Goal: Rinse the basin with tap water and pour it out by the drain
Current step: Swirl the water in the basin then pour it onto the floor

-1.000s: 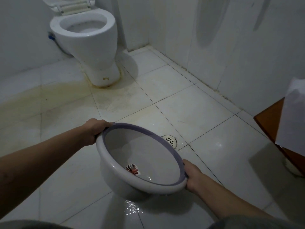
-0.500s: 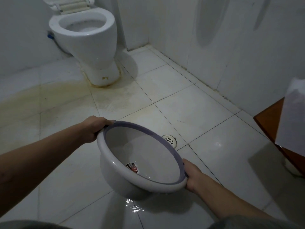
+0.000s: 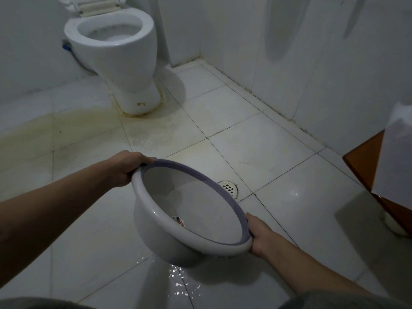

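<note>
I hold a white plastic basin (image 3: 156, 228) with a purple rim above the tiled floor, tipped toward me. My left hand (image 3: 127, 167) grips its far left rim and my right hand (image 3: 259, 236) grips its near right rim. A small red mark shows at the basin's bottom. Water lies splashed on the floor (image 3: 180, 284) just under and in front of the basin. The round floor drain (image 3: 228, 187) sits just beyond the basin's right side, partly hidden by the rim.
A white toilet (image 3: 116, 61) with its lid up stands at the back left, with yellow staining on the floor around it. White tiled walls (image 3: 312, 63) run along the right. An orange-brown wooden piece (image 3: 365, 163) with a white sheet juts in at the right edge.
The basin has tilted further toward me, hiding more of the red mark, and the splash of water on the floor below has spread.
</note>
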Action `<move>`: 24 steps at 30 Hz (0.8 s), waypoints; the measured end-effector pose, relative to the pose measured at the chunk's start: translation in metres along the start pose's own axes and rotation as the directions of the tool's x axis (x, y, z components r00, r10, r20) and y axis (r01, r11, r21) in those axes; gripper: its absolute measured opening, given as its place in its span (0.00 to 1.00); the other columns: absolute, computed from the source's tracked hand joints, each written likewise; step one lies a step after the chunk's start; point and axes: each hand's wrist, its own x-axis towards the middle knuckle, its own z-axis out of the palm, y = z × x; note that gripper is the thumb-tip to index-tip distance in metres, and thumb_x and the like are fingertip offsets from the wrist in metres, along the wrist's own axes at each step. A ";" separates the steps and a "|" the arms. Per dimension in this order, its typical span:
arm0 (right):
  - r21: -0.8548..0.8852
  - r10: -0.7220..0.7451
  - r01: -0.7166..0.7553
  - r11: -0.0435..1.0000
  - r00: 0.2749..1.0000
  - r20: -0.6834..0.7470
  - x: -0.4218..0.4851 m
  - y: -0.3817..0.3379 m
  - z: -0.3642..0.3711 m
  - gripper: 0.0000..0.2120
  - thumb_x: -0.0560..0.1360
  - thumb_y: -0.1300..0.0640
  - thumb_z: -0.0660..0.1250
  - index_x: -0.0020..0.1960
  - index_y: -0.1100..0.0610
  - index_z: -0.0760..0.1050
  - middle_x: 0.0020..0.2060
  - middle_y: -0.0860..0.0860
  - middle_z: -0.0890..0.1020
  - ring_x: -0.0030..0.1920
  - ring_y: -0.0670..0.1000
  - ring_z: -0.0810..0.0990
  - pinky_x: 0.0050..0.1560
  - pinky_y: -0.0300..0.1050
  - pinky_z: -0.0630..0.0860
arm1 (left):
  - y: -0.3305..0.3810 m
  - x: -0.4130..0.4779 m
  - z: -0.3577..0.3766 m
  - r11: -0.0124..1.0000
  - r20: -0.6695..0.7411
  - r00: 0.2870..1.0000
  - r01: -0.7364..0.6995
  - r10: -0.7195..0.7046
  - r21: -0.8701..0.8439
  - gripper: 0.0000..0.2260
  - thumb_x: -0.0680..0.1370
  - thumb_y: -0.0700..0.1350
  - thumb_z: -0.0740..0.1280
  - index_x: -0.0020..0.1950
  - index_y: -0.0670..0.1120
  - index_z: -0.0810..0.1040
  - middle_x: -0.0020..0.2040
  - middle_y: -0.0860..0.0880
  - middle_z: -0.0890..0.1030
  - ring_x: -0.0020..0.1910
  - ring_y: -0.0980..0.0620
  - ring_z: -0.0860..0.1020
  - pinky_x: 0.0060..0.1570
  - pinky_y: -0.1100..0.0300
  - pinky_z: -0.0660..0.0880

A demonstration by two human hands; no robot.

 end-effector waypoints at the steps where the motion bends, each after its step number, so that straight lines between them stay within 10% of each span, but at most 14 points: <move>1: -0.001 0.000 0.000 1.000 1.000 0.001 -0.001 0.000 0.000 0.17 0.83 0.51 0.57 0.55 0.62 0.79 0.48 0.61 0.83 0.45 0.59 0.81 0.45 0.50 0.78 | 0.001 0.000 0.000 1.000 0.002 1.000 0.000 0.000 0.000 0.16 0.75 0.40 0.70 0.59 0.33 0.74 0.55 0.36 0.79 0.43 0.41 0.79 0.34 0.50 0.76; 24: 0.056 0.015 -0.014 0.998 1.000 -0.027 -0.020 -0.001 0.014 0.20 0.83 0.50 0.56 0.62 0.63 0.77 0.61 0.63 0.80 0.46 0.60 0.80 0.46 0.51 0.78 | 0.024 0.002 0.001 0.997 0.076 0.997 -0.004 -0.002 0.073 0.07 0.76 0.37 0.67 0.52 0.36 0.77 0.46 0.39 0.79 0.39 0.42 0.78 0.29 0.52 0.78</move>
